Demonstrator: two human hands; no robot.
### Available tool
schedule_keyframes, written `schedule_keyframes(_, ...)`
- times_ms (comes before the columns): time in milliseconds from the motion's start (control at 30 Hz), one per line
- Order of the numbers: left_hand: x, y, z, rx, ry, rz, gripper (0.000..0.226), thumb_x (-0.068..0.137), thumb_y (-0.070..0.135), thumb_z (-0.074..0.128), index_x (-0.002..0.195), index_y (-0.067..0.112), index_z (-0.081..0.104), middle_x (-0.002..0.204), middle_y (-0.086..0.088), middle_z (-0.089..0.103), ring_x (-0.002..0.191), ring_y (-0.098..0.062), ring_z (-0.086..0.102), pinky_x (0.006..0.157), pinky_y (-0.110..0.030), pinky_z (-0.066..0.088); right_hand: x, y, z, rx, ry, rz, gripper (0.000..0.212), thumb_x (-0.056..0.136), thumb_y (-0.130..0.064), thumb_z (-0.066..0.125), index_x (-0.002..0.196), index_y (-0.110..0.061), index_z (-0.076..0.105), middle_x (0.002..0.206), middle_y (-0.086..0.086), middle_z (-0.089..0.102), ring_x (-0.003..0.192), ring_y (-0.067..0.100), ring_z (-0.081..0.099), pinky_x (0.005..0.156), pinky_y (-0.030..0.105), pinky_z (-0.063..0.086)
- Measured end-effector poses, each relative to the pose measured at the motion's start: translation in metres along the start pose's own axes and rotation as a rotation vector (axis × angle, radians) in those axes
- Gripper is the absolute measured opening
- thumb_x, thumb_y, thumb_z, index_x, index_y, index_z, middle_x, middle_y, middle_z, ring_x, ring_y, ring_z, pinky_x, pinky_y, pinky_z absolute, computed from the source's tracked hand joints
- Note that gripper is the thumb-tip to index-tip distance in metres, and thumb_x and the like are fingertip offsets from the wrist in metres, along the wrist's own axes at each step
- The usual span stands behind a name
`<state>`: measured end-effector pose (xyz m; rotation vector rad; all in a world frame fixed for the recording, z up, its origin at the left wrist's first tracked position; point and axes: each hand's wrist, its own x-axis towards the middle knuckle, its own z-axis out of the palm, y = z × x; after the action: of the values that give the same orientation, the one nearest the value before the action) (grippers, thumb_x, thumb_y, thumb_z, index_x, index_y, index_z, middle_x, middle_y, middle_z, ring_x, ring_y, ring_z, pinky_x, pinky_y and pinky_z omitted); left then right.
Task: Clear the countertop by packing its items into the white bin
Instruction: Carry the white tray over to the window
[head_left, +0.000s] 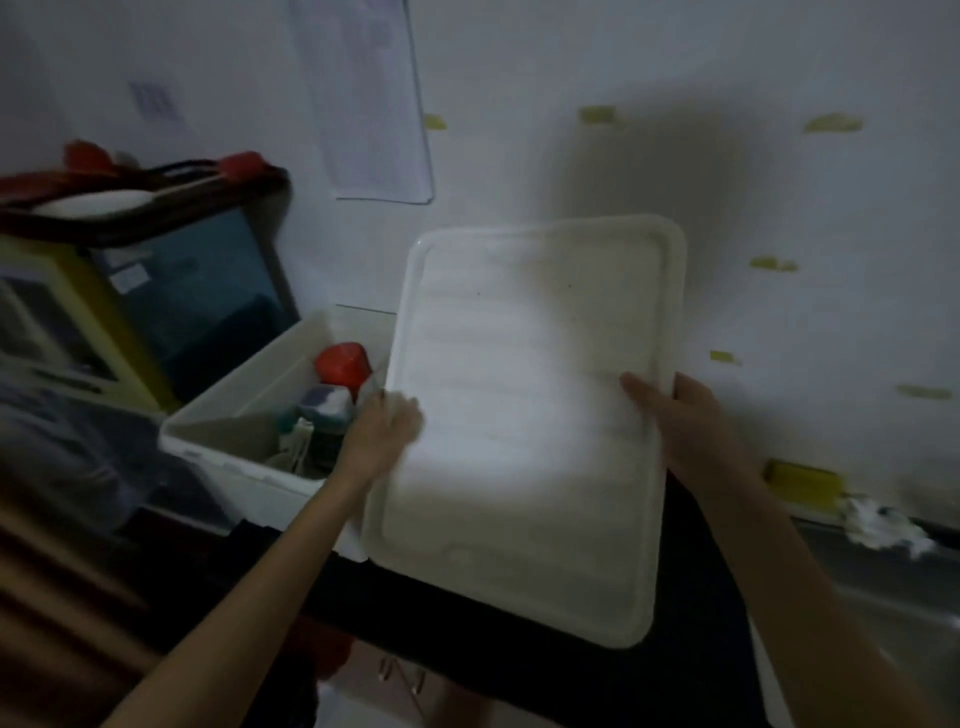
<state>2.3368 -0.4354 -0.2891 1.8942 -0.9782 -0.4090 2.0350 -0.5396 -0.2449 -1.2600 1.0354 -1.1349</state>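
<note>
Lid: a big white lid (524, 415) is held up, tilted, partly over the white bin (244, 410).
Left hand (382, 428): it grips the lid's left edge.
Right hand (675, 415): it grips the lid's right edge, thumb on top.
Bin: it sits on the dark bench (467, 639), left of the lid.
In the bin: a red cap (343, 364) and other blurry things.

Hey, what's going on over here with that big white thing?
A person is holding a white lid in both hands, the left hand at one edge and the right hand gripping the other. Beside it sits the open white bin, already holding a red-capped container and other items. The lid is tilted up, not yet on the bin.
</note>
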Motion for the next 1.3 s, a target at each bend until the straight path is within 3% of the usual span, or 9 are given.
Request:
schedule_keyframes(167,0.033,-0.046,-0.073,0.101,0.001,-0.063,0.027,0.098,0.028,0.052,0.12,0.012,0.055,0.104,-0.004,0.061,0.098,-0.024,0.06,0.084,-0.034,0.047,0.011,0.014,0.084,0.034,-0.033,0.072,0.012,0.093,-0.011,0.062,0.104,-0.007,0.067,0.086,0.003,0.072,0.066,0.009,0.071,0.057,0.023,0.058)
schedule_keyframes(300,0.067,-0.084,-0.13,0.153,0.026,-0.055,0.02,0.098,0.024,0.052,0.11,0.013,0.062,0.096,-0.004,0.066,0.089,-0.024,0.062,0.075,-0.031,0.044,0.015,0.029,0.156,-0.001,0.006,0.118,0.028,0.093,-0.02,0.065,0.12,-0.012,0.063,0.101,0.002,0.071,0.083,0.014,0.071,0.062,0.026,0.057)
schedule_keyframes(400,0.09,-0.112,-0.162,0.172,0.03,-0.066,0.02,0.099,0.018,0.048,0.113,0.014,0.063,0.101,-0.006,0.065,0.097,-0.026,0.061,0.083,-0.032,0.043,0.011,0.047,0.201,-0.036,0.027,0.206,0.04,0.094,-0.028,0.062,0.13,-0.011,0.057,0.116,0.005,0.065,0.097,0.023,0.065,0.072,0.033,0.054)
schedule_keyframes(567,0.131,-0.151,-0.193,0.239,-0.017,-0.132,0.033,0.101,0.014,0.04,0.128,0.013,0.058,0.121,-0.009,0.062,0.109,-0.027,0.057,0.086,-0.028,0.037,0.01,0.07,0.256,-0.174,0.029,0.218,0.02,0.092,-0.011,0.05,0.105,-0.011,0.066,0.106,0.014,0.066,0.083,0.023,0.062,0.064,0.03,0.05)
schedule_keyframes(700,0.168,-0.172,-0.208,0.272,-0.046,-0.12,0.038,0.1,0.009,0.039,0.135,0.009,0.053,0.127,-0.013,0.06,0.115,-0.031,0.056,0.092,-0.03,0.041,0.028,0.092,0.29,-0.268,0.041,0.155,0.04,0.097,-0.016,0.053,0.137,-0.016,0.056,0.111,0.002,0.064,0.095,0.025,0.062,0.078,0.033,0.049)
schedule_keyframes(833,0.205,-0.188,-0.214,0.354,-0.047,-0.078,0.033,0.099,0.006,0.038,0.125,0.006,0.059,0.115,-0.014,0.065,0.094,-0.02,0.057,0.078,-0.027,0.041,0.058,0.11,0.318,-0.441,0.031,0.063,0.043,0.099,-0.018,0.053,0.141,-0.013,0.05,0.115,0.019,0.065,0.106,0.036,0.061,0.088,0.041,0.049)
schedule_keyframes(967,0.241,-0.199,-0.214,0.482,-0.087,-0.072,0.032,0.1,0.015,0.039,0.123,0.01,0.061,0.114,-0.013,0.066,0.097,-0.027,0.062,0.082,-0.033,0.05,0.088,0.121,0.338,-0.571,0.033,0.057,0.038,0.1,-0.017,0.052,0.133,0.002,0.054,0.109,0.033,0.063,0.1,0.046,0.06,0.087,0.049,0.05)
schedule_keyframes(1100,0.266,-0.206,-0.21,0.55,-0.128,-0.024,0.025,0.1,0.019,0.042,0.117,0.016,0.061,0.106,-0.006,0.066,0.083,-0.016,0.058,0.072,-0.028,0.045,0.104,0.132,0.348,-0.682,0.044,-0.033,0.038,0.098,-0.016,0.056,0.132,0.001,0.055,0.081,0.017,0.061,0.073,0.03,0.057,0.064,0.029,0.043)
schedule_keyframes(1300,0.29,-0.227,-0.201,0.684,-0.116,0.187,0.022,0.1,0.029,0.043,0.113,0.019,0.057,0.106,-0.001,0.063,0.09,-0.015,0.06,0.078,-0.031,0.052,0.114,0.141,0.35,-0.784,0.109,-0.05,0.044,0.098,-0.023,0.056,0.137,-0.005,0.051,0.094,0.009,0.049,0.073,0.017,0.046,0.074,0.025,0.038)
